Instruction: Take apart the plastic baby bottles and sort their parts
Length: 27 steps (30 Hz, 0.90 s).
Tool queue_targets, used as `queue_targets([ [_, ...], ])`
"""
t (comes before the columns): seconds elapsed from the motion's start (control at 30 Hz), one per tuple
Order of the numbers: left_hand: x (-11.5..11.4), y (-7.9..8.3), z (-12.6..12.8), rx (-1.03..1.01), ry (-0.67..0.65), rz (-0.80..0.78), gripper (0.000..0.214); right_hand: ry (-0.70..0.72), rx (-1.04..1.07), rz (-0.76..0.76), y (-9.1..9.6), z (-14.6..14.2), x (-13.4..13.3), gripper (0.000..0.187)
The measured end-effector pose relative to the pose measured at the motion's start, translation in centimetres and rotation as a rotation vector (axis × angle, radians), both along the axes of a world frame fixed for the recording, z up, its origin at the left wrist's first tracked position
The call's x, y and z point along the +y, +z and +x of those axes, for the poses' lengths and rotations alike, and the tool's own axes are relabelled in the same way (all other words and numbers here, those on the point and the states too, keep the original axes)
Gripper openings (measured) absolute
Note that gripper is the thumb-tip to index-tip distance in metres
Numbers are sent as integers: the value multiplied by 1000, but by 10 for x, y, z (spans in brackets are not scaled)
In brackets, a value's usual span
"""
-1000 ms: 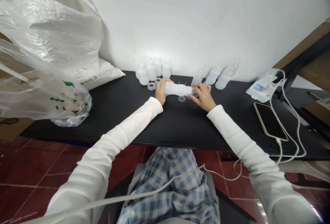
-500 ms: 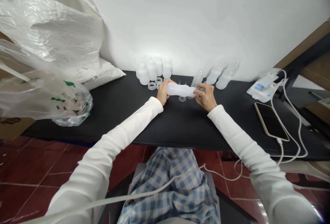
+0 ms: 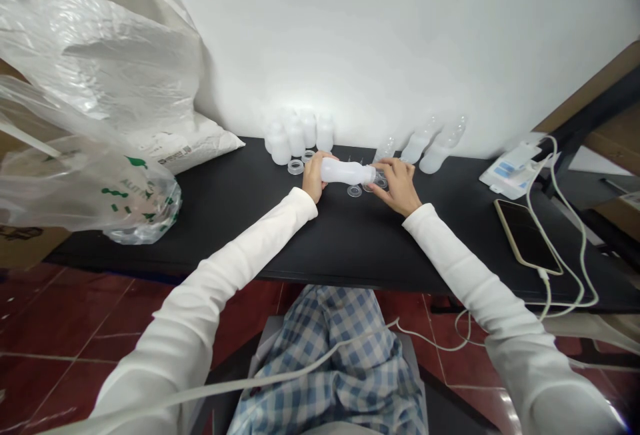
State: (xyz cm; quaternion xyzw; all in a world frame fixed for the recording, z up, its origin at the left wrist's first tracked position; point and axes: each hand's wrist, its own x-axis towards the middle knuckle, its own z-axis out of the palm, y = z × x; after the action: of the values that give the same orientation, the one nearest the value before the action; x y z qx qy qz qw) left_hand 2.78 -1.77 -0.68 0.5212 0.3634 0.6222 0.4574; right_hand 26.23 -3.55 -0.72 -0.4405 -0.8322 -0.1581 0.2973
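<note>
A frosted white bottle (image 3: 345, 171) lies sideways above the table, its mouth pointing right. My left hand (image 3: 315, 178) is wrapped round the bottle's base end. At the other end, the thumb and fingers of my right hand (image 3: 399, 185) close about the neck. Clear plastic shows between those fingers, but I cannot tell whether it is on the neck or behind it. Just below the bottle lies a clear flat ring (image 3: 355, 191). Clear collar rings (image 3: 295, 167) rest beside my left hand. A tall clear cover (image 3: 385, 148) stands behind my right hand.
Several white bottles (image 3: 280, 145) stand against the wall at left. Two bottles with clear tops (image 3: 443, 148) stand at right. A phone (image 3: 527, 235) with white cables (image 3: 583, 255) lies on the black table (image 3: 225, 221). Plastic bags (image 3: 145, 201) fill the left side.
The bottle has shifted slightly left with my left hand. My right hand's fingers have opened wider round the neck end, and clear plastic now shows between them.
</note>
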Motion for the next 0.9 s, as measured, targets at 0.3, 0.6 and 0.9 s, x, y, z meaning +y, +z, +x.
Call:
queue_targets([
  [0.3,-1,4,-1,-43,-25,-13,54,22,12,76,-7,1,3,38],
  [0.6,14,7,-17,-121,129,-35,73,-17,90,167,-12,9,10,31],
  [0.9,1,8,-61,-120,341,117,55,-53,157,91,-7,1,5,45],
])
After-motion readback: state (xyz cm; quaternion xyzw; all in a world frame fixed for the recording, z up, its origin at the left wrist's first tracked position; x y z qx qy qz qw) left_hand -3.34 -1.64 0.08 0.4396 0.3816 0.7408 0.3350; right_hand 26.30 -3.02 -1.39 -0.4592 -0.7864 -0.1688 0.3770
